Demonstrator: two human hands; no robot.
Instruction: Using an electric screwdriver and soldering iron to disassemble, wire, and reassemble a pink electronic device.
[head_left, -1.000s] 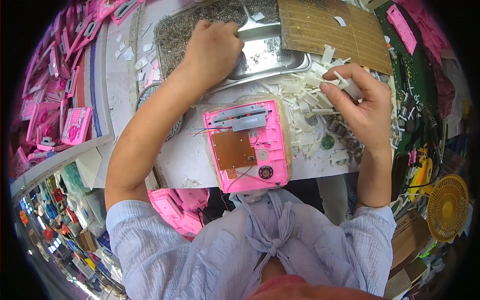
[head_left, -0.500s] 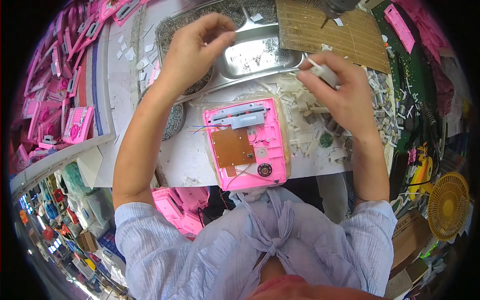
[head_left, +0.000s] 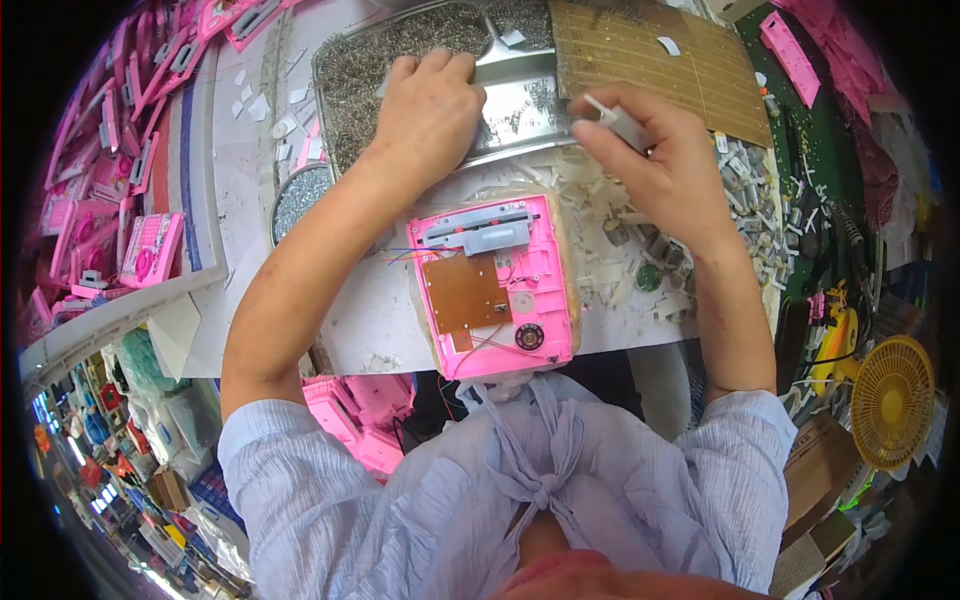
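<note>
My left hand [head_left: 432,112] is over the screw-filled part of a steel compartment tray [head_left: 485,160]. Its fingers curl down and away, and their tips are hidden, so what they pinch cannot be made out. To the right of the tray, my right hand [head_left: 665,160] grips a small white plastic part [head_left: 622,125] with a thin stem between thumb and fingers. Below both hands lies an open pink toy casing [head_left: 548,265], on a wrapped pad. Inside it are a brown circuit board [head_left: 462,293], a grey plastic mechanism [head_left: 495,237], a round black speaker [head_left: 529,337] and loose wires.
White plastic parts [head_left: 600,200] are heaped right of the casing. A round container of screws [head_left: 300,200] stands left, partly behind my forearm. Cardboard [head_left: 655,65] covers the back right. Pink casings [head_left: 155,245] pile up at far left. A yellow fan [head_left: 893,403] stands at right.
My left hand has turned knuckles-up and moved down and right over the screws. My right hand has shifted slightly left with the white part. The power screwdriver at the top has left view.
</note>
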